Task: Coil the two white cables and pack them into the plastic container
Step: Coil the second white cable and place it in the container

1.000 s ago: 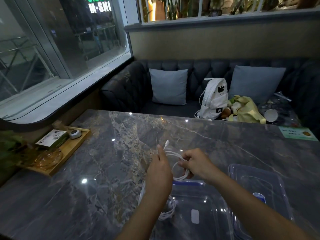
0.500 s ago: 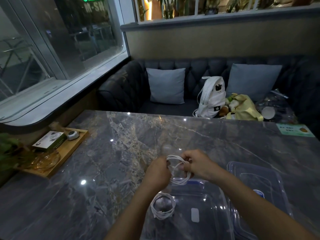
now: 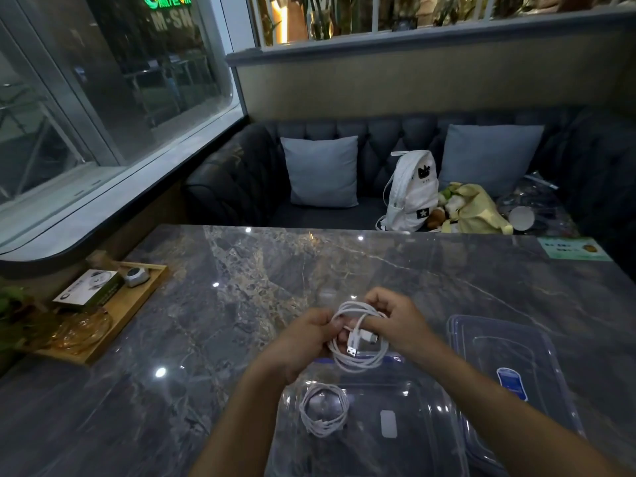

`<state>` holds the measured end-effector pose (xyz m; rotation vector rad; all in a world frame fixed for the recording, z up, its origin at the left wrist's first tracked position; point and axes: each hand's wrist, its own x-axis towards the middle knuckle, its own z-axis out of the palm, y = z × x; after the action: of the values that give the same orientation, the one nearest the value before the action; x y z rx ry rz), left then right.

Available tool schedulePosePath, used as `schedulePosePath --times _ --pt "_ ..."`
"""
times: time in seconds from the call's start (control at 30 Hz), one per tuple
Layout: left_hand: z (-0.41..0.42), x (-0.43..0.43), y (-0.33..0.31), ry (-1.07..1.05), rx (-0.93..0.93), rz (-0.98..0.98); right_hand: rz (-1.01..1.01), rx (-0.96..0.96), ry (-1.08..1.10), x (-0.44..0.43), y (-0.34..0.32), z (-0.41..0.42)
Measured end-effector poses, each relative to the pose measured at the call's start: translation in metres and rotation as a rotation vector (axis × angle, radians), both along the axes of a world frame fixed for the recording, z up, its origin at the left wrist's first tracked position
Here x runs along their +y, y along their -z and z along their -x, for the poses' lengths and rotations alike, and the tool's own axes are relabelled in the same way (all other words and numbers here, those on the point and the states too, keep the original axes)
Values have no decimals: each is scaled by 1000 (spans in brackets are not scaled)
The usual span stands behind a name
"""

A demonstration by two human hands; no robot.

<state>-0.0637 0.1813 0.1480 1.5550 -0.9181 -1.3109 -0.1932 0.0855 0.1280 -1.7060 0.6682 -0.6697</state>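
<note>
One white cable [image 3: 323, 413] lies coiled in the near left corner of the clear plastic container [image 3: 418, 401] on the marble table. A second white cable [image 3: 359, 363] is looped into a coil that both hands hold just above the container's far rim. My left hand [image 3: 303, 339] pinches the coil's left side. My right hand [image 3: 395, 321] grips its top right, fingers curled through the loops. Both of its plug ends hang in the middle of the coil.
The container's clear lid [image 3: 509, 376] with a blue label lies to the right. A wooden tray [image 3: 113, 315] with a box, a small device and an amber glass dish sits at the left edge. A sofa with cushions and a white backpack [image 3: 411, 191] is behind the table.
The loose cable has been wound into a full coil between my hands, which came closer together and lower. The first coil stayed in the container.
</note>
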Motion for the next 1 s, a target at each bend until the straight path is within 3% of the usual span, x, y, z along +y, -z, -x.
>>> schedulePosePath --times 0.17,0.33,0.5,0.6,0.77,0.87,0.93,1.0 --pt "-5 -2 1 -5 403 89 -31 -266 138 8 -6 -3" --pt "-3 1 5 -58 760 197 -75 -322 208 14 -13 -5" --pt "6 -5 9 -224 796 271 -91 -288 255 12 -18 -6" --pt "3 0 10 -243 630 351 -71 -255 244 12 -20 -6" --pt "8 4 5 -215 -250 465 -49 -208 258 9 -17 -7" --pt "14 3 6 -278 -637 473 -40 -204 242 12 -15 -8" --pt "18 3 8 -345 -614 461 -42 -201 245 13 -14 -8" --pt "20 3 6 -396 -432 425 -34 -205 247 14 -15 -8"
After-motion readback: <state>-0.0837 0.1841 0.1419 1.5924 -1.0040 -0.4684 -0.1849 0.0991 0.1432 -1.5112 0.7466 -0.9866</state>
